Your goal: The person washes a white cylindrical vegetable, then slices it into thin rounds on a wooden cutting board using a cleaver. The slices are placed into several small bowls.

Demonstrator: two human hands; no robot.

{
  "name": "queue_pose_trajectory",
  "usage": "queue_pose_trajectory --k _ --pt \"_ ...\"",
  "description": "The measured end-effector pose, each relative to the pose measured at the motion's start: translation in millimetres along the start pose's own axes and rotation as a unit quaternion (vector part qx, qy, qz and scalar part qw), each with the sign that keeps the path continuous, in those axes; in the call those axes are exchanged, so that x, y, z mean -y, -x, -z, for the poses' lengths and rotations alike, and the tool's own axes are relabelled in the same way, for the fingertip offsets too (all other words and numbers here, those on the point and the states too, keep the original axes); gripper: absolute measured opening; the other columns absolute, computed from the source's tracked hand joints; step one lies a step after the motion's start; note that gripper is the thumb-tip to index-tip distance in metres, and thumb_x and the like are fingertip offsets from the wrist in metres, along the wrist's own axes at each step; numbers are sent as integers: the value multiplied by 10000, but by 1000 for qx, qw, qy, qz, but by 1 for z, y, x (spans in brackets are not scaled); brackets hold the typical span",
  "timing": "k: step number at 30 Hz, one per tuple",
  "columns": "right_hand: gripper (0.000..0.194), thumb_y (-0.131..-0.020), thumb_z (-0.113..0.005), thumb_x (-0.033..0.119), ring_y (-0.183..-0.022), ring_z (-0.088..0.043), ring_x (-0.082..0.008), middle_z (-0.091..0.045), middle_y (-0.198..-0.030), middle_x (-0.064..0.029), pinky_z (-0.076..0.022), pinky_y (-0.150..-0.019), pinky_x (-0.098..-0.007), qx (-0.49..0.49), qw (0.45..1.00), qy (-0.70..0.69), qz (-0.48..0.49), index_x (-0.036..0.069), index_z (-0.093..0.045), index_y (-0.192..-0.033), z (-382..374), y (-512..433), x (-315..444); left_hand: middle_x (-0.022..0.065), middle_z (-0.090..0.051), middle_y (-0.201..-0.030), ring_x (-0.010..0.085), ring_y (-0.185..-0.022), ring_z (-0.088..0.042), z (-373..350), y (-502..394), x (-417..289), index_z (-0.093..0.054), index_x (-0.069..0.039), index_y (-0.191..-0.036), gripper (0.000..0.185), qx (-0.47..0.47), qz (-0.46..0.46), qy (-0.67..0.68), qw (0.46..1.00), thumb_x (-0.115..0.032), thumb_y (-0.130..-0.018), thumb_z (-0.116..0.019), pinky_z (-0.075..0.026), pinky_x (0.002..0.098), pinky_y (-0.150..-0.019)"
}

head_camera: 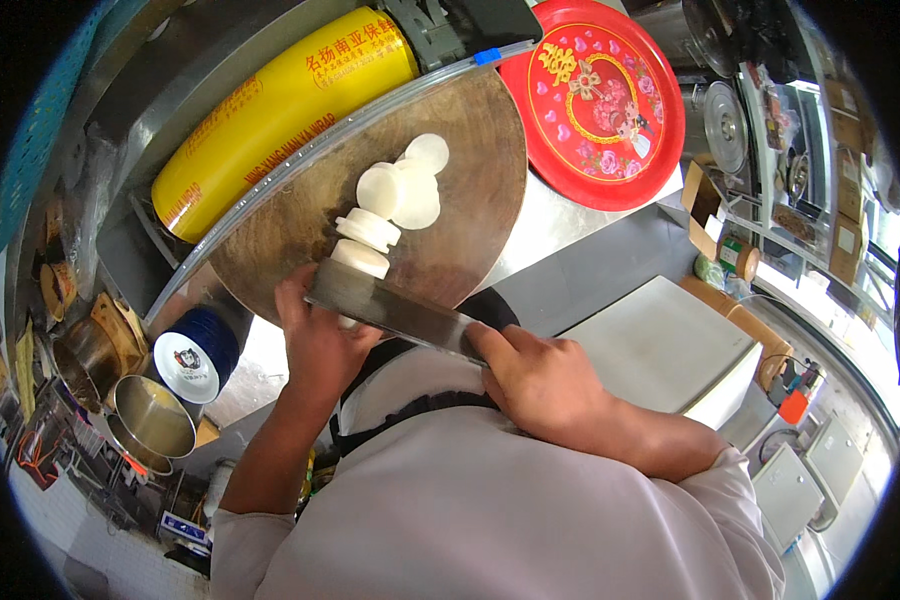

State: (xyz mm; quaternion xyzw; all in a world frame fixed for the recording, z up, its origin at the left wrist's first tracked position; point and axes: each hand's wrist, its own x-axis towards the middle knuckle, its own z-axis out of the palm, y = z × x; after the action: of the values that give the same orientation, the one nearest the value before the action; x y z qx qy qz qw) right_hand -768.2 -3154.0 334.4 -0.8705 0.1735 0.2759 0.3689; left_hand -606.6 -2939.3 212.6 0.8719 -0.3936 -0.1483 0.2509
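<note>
On a round wooden chopping block lie several thin white round slices of a peeled root vegetable, overlapping in a loose pile. Nearer to me, thicker cut pieces lean in a row up to the blade. My right hand grips the handle of a cleaver, whose broad blade slants across the near side of the block. Behind the blade, my left hand holds the remaining white root vegetable, mostly hidden by blade and fingers. The left fingers are close to the blade's end.
A yellow roll of plastic wrap sits in a dispenser along the block's far left side. A red patterned tray lies to the right. Stacked blue-and-white bowls and metal pots stand left. A white-topped cabinet is at right.
</note>
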Motion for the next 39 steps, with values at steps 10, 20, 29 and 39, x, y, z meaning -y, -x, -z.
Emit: queue_pose_trajectory --k 10,20,29,39 --pt "180 -993 -543 123 -740 -710 -445 -691 -880 -198 -584 -645 -540 32 999 34 -13 39 -545 -1152 -5 -37 3 211 -531 -1279 421 -1157 -539 -1 -3 2 -672 -60 -1291 613 -39 7 48 998 -80 -705 -851 -515 519 -969" --pt "378 -954 -653 140 -762 -714 -393 -696 -915 -161 -588 -659 -511 1 999 47 6 71 -569 -1317 -5 -14 0 175 -518 -1277 404 -1142 -541 -1 3 -4 -676 -69 -1236 594 -44 41 70 996 -70 -680 -884 -507 511 -970" --pt "395 -927 -677 128 -718 -708 -390 -688 -865 -169 -592 -643 -502 -1 999 45 5 43 -579 -1300 1 4 5 186 -542 -1272 403 -1167 -538 -1 3 -2 -684 -37 -1218 585 -44 28 52 997 -95 -677 -899 -506 504 -982" --pt "255 -978 -609 148 -806 -721 -442 -715 -920 -195 -594 -691 -541 19 999 40 -12 73 -553 -1215 -22 -76 5 220 -511 -1305 402 -1155 -557 1 6 3 -647 -42 -1318 618 -53 3 56 997 -54 -732 -843 -537 491 -962"
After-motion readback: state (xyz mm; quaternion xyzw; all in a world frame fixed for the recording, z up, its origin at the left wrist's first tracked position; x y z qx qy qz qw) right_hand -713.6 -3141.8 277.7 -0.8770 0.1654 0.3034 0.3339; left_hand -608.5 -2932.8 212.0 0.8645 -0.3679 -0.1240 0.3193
